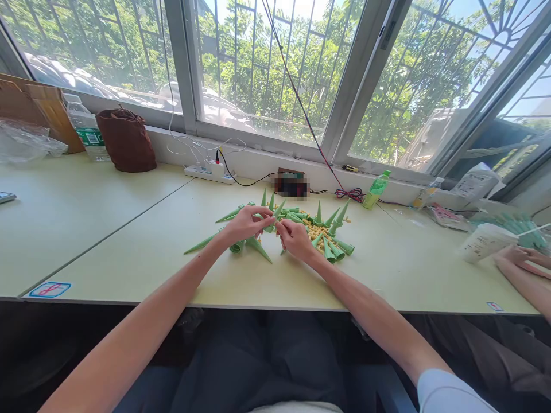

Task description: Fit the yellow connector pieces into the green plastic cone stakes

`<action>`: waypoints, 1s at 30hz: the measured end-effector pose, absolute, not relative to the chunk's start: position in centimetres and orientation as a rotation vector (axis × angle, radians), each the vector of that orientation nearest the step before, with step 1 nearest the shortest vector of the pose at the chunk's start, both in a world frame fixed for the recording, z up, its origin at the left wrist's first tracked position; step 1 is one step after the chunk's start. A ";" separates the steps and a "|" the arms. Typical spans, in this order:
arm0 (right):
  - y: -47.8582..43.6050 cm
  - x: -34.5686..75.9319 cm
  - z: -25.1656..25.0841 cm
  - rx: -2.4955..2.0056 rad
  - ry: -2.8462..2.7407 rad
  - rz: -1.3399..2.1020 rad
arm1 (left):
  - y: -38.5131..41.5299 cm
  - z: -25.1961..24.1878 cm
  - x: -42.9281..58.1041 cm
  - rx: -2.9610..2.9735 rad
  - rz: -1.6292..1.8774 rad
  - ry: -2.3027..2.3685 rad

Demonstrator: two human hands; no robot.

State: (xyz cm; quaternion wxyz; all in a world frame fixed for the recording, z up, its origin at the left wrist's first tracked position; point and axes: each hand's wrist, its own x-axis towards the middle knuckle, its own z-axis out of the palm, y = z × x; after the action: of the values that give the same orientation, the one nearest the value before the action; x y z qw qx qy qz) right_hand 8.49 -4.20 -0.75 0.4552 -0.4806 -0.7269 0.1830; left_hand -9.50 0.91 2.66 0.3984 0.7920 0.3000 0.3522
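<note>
A pointed green plastic cone (279, 208) tilts up between my two hands. My left hand (252, 222) pinches it with thumb and fingertips. Close against its base, my right hand (296, 238) is closed in a pinch; whatever sits between those fingertips is too small to make out. To the right lies a pile of small yellow pegs (317, 230) mixed with several green cones (330, 252). More green cones stand or lie around my left hand, one of them a long cone (200, 243) pointing left. My hands hide part of the pile.
Behind the pile are a blurred dark object (293, 184), a power strip (209, 173) and a green bottle (376, 189). A brown bag (126, 139) and a water bottle (89, 129) stand back left. At right, another person's hands (523, 259) are beside a white container (486, 242).
</note>
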 end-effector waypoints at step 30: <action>-4.2 8.5 -0.8 -1.230 -1.828 0.450 | 0.8 2.6 -9.5 2.067 0.875 0.787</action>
State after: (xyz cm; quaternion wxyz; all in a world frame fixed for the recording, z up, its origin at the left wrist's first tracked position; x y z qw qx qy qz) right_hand 8.55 -4.21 -0.84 0.4316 -0.4934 -0.7333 0.1803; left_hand -9.52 0.78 2.62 0.3724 0.8065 0.3071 0.3414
